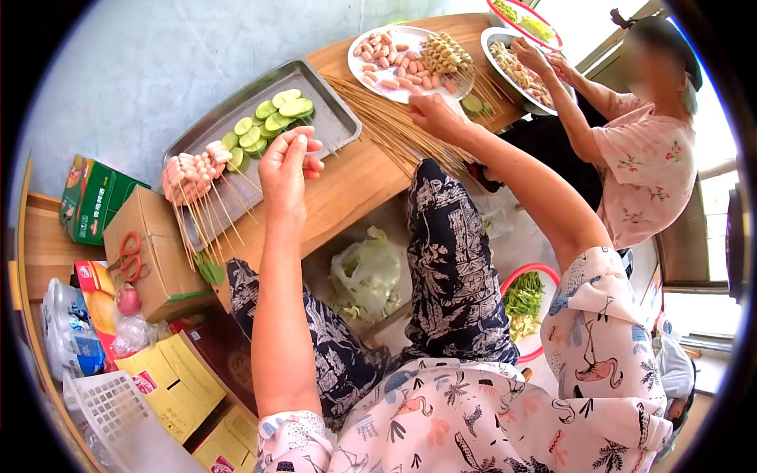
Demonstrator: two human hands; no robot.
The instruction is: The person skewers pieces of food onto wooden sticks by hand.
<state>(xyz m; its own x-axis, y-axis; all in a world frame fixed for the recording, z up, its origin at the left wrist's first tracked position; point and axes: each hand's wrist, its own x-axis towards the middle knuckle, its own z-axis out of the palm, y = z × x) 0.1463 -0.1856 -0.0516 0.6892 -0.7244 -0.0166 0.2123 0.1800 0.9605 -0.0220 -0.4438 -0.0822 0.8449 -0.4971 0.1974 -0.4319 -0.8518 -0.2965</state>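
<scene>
My left hand [290, 169] is over the near edge of the metal tray [193, 134], thumb and fingers pinched together. Whether a thin stick is in that pinch, I cannot make out. Cucumber slices [276, 118] lie in the tray just beyond it, and skewered pink sausage pieces [189, 173] rest at its left end. My right hand [436, 117] is closed at the near rim of a white plate [361, 49]; what it holds, if anything, is hidden. Small sausages [384, 51] and a pile of skewered tan pieces [446, 55] are on that plate. Long bamboo skewers [386, 130] spread below this hand.
A person in a pink floral top [643, 158] works at a bowl [495, 38] at right. A cardboard box [158, 252] with red scissors [130, 256] stands left. Below the wooden table [339, 205] are a plastic bag of greens [367, 272] and a red-rimmed basin [544, 268].
</scene>
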